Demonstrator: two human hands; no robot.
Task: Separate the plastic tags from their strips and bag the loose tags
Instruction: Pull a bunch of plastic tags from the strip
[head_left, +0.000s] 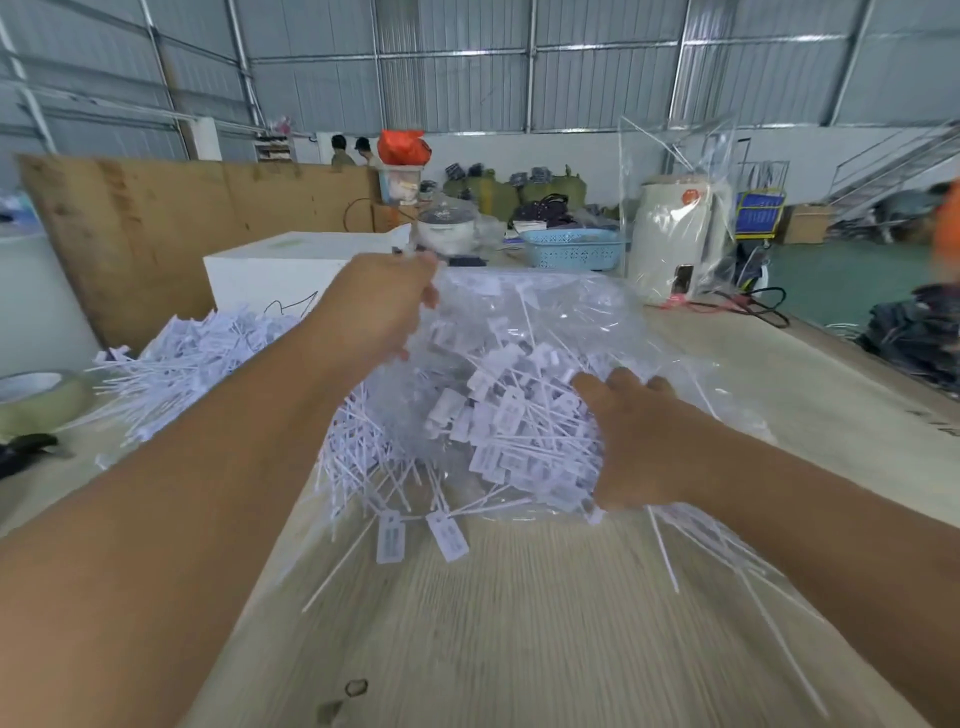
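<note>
A clear plastic bag lies on the wooden table, stuffed with white plastic tags that have long thin tails. My left hand grips the bag's upper left edge and lifts it. My right hand reaches into the bag's mouth and rests on the mass of tags, fingers curved over them. A few loose tags spill out onto the table in front of the bag. A second heap of tags lies at the left behind my left forearm.
A roll of tape and a dark tool sit at the far left. Behind stand a white box, a blue basket, a white appliance wrapped in plastic and a plywood sheet. People stand at the back.
</note>
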